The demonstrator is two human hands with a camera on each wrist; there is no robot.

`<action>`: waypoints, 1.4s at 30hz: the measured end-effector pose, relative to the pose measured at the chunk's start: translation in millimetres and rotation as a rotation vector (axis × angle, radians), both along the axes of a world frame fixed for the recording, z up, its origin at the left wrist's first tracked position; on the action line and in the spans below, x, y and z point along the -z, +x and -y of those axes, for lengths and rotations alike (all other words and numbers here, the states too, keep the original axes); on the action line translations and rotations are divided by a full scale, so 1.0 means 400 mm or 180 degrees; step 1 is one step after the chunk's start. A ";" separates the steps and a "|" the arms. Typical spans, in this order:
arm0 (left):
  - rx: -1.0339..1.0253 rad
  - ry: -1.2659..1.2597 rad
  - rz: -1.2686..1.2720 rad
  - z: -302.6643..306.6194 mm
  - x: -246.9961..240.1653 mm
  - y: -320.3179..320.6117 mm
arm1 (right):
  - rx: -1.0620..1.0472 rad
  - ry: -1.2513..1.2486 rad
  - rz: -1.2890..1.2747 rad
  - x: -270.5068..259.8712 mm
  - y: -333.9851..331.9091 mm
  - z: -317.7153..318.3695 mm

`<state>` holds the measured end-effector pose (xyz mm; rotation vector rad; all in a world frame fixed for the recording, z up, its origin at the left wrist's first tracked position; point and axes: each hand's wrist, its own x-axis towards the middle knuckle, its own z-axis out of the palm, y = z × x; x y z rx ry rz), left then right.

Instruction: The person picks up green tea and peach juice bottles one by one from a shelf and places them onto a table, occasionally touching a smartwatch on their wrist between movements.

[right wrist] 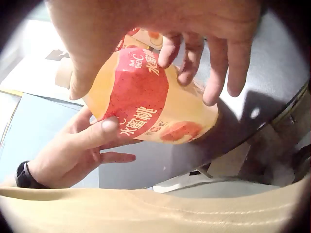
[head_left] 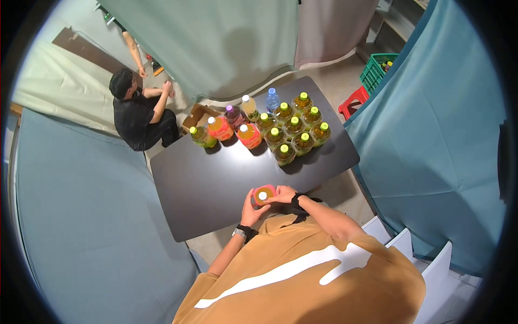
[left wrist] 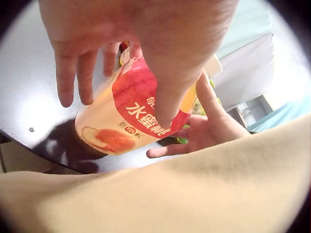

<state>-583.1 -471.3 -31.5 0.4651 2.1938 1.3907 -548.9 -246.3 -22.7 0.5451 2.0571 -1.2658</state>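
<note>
A peach juice bottle (head_left: 264, 195) with a white cap and a red-pink label stands near the table edge closest to the body. My left hand (head_left: 251, 210) grips one side, its thumb across the label in the left wrist view. On the opposite side, my right hand (head_left: 282, 194) holds the bottle, thumb by the neck and fingers spread around the body in the right wrist view. Peach slices are printed low on the label. Part of the lettering is hidden under the left thumb.
The dark table (head_left: 199, 189) bears a block of bottles with yellow-green caps (head_left: 294, 125), two more orange juice bottles (head_left: 250, 136), and purple, pale and blue bottles. Beyond it are a cardboard box (head_left: 197, 116), a seated person (head_left: 141, 112), a red stool (head_left: 353, 101) and a green crate (head_left: 375, 73).
</note>
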 end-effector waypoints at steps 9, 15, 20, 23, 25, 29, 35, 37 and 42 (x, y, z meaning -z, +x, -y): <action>-0.0435 -0.0070 0.0676 -0.017 -0.071 0.014 | 0.0258 -0.0352 0.0165 0.001 0.013 -0.005; -0.0359 -0.0478 0.0286 -0.028 -0.076 0.023 | 0.0322 -0.0350 0.0126 0.000 0.024 -0.004; -0.0384 -0.0671 -0.0063 -0.044 -0.079 0.021 | 0.0307 -0.0398 0.0183 -0.010 0.014 -0.007; -0.0436 -0.0719 -0.0070 -0.054 -0.079 0.009 | 0.0284 -0.0437 0.0195 -0.001 -0.010 -0.015; -0.0476 -0.0711 -0.0178 -0.072 -0.082 -0.011 | 0.0519 -0.0473 0.0170 0.015 -0.030 -0.016; -0.0498 -0.0752 -0.0506 -0.104 -0.049 -0.082 | 0.0917 -0.0451 0.0114 -0.012 -0.070 -0.012; -0.0568 -0.0759 -0.0463 -0.177 -0.027 -0.243 | 0.1859 -0.1078 -0.0510 0.118 -0.149 0.025; -0.0609 -0.0693 -0.0449 -0.198 0.020 -0.293 | 0.1941 -0.1587 -0.0397 0.050 -0.167 0.014; -0.0465 -0.0636 -0.0580 -0.252 0.038 -0.382 | 0.2111 -0.1968 -0.0230 0.017 -0.247 0.002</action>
